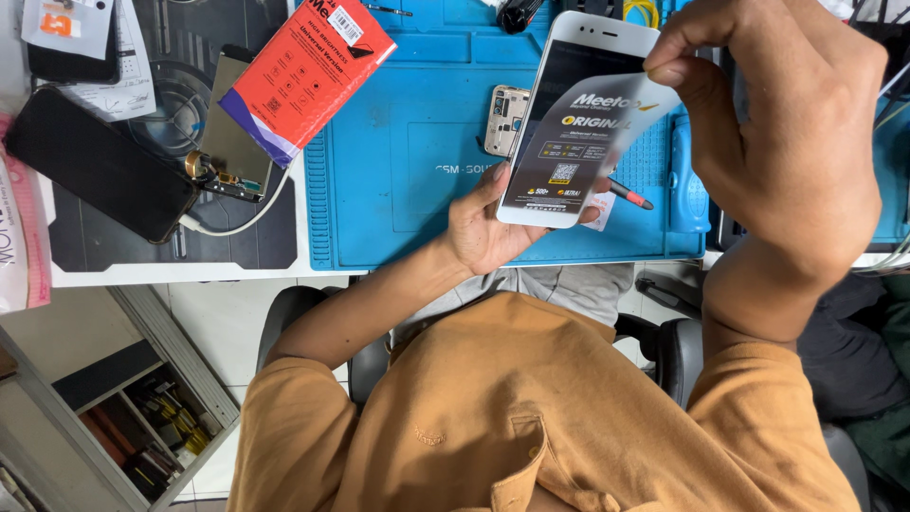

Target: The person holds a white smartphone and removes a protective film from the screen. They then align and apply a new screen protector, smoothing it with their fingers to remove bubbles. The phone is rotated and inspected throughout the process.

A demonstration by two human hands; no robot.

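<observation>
Gripping a white phone (569,114) and its film (607,114), both hands over the blue mat (398,161).

A white smartphone (569,57) is held tilted above the blue repair mat (408,190), a printed protective film (588,133) half peeled from its screen.

Blue mat (398,190) bare in middle, open passage; red package (305,71) overhangs its left edge, small metal frame (505,118) and red-tipped tool (630,196) crowd right side
</observation>
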